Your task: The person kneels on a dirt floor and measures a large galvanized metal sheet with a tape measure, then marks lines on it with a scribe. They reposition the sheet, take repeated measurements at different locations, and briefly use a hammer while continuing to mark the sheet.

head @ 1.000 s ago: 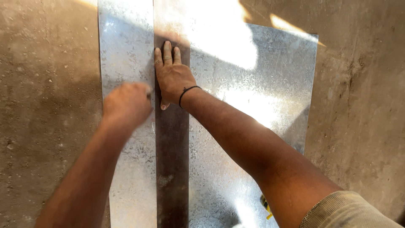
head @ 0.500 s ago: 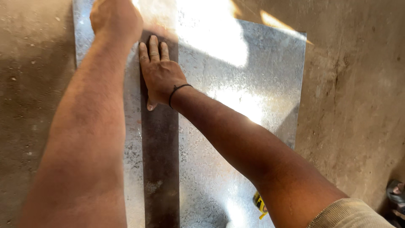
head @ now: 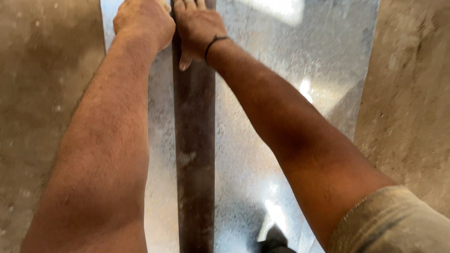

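Galvanised steel first: one big sheet lies flat on the concrete floor, filling the middle of my view and running off the frame at 12 and 6 o'clock. On it I count one dark flat bar, a straightedge by the look of it, its long axis running 12 to 6 o'clock. Both of my hands sit at its 12 o'clock end. My right hand presses flat on the bar, palm down, fingers stretched toward 12 o'clock and partly cut off by the frame, thumb splayed toward 7 o'clock; one dark band rings that wrist. My left hand is curled into a fist just at 9 o'clock of the bar's edge, touching the sheet; whether it pinches a scribe or pencil I cannot tell. So two hands, the right one on the bar, the left beside it.
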